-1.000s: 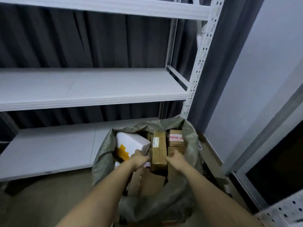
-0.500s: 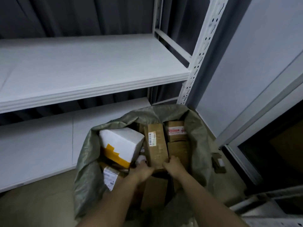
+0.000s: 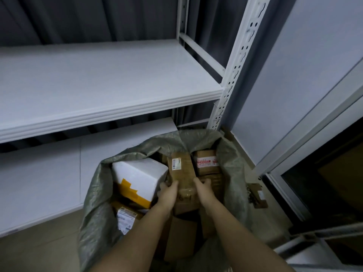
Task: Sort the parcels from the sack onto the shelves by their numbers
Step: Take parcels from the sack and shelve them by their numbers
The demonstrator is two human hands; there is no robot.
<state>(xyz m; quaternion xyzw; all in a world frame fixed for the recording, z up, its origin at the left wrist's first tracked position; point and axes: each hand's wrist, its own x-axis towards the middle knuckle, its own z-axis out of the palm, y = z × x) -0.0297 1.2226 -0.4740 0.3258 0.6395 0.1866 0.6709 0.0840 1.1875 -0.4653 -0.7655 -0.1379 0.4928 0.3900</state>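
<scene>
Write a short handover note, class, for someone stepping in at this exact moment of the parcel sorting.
Left hand and right hand grip the long brown box from either side; it stands among the other parcels in the sack.
White box and small brown box are in the sack too.
Shelves: no parcel in view on them.
Done: nothing sorted yet.
Left: lift this box out, read its number, shelve it, then the rest.

Open shelf (image 3: pixel 98 85) above, sack (image 3: pixel 94 203) crowded with parcels (image 3: pixel 137 173)
</scene>
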